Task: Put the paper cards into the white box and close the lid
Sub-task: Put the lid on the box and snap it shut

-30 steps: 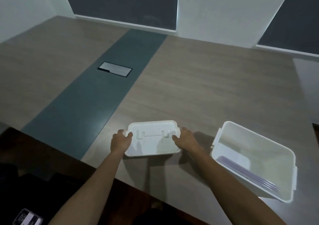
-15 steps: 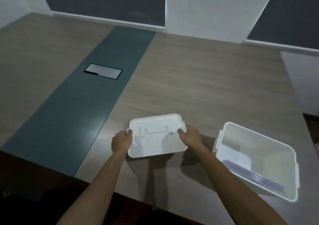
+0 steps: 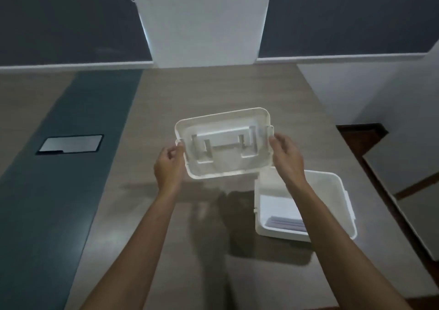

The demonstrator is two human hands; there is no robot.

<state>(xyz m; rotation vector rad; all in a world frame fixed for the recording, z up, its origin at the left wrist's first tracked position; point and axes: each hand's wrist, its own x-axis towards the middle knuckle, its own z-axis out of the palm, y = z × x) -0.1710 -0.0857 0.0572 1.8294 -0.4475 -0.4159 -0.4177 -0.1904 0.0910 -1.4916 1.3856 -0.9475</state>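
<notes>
- Long wood-grain table: a broad dark teal strip is set along its left part, and a shadow is cast on the wood below the raised lid.
- Flat rectangular metal cover plate: seated flush in the teal strip, well apart from the other items.
- Open white plastic box, rectangular with rounded corners: placed on the table at the right, near the table's edge; its near-left part is crossed by the right forearm.
- White plastic lid, rectangular with a moulded recessed handle: held in the air above the table, tilted so that its inner face is turned toward the camera; its lower right corner is seen over the far-left corner of the box.
- Left hand: closed on the lid's left short edge, fingers curled at the small side tab.
- Right hand: closed on the lid's right short edge, thumb and fingers pinched on the rim.
- Thin stack of pale purple paper cards: laid flat on the box floor against the near wall, partly hidden by the right forearm.
</notes>
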